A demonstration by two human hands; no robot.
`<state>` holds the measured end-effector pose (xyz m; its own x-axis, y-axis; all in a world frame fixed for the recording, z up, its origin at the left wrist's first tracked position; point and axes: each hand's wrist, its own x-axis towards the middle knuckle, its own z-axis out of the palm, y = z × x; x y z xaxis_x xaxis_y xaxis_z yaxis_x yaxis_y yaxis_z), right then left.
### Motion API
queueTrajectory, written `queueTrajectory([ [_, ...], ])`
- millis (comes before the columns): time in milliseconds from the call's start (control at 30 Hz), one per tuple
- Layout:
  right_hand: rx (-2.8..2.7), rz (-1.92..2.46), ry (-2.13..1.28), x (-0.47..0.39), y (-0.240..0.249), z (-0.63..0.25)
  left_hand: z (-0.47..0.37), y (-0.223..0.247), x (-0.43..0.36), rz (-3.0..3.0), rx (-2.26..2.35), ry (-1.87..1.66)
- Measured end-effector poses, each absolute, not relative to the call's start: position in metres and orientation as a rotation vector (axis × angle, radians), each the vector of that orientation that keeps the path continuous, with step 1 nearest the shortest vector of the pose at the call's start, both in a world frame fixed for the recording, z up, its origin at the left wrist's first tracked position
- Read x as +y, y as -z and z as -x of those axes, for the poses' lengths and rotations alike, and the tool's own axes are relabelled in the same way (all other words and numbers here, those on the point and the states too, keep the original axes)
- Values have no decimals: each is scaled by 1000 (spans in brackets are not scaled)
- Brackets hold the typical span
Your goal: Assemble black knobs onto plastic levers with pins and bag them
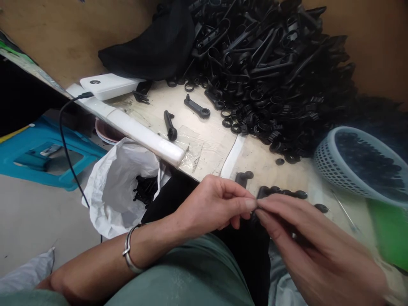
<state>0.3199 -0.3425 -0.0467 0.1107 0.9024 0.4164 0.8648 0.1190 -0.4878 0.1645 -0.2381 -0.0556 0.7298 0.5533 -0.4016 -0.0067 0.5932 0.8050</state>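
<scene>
Both hands meet at the table's near edge, fingertips touching. My left hand (219, 204), with a silver bracelet on its wrist, is pinched closed on something small and mostly hidden. From the right, my right hand (299, 233) reaches in, thumb and fingers closed at the same spot; it is slightly blurred. Just beyond the fingers lie several small black round parts (299, 194) and a black piece (244, 178). Farther off, two black lever-shaped parts, one (196, 107) near the pile and another (170, 126) nearer the edge, rest on the table.
A large heap of black plastic parts (255, 63) fills the back. At right stands a light blue basket (331, 159) of black pieces, beside a green surface (389, 233). At left are a white power bank (110, 85) with a cable, a white sack (105, 191) and a blue stool (70, 180).
</scene>
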Motion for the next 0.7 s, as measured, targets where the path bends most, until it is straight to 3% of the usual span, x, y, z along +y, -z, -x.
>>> queueTrajectory([
  [233, -1941, 1638, 50, -338, 49, -325, -162, 60, -239, -959, 639, -370],
  [700, -1820, 1729, 22, -293, 53, -349, -144, 75, -238, -1436, 805, -623],
])
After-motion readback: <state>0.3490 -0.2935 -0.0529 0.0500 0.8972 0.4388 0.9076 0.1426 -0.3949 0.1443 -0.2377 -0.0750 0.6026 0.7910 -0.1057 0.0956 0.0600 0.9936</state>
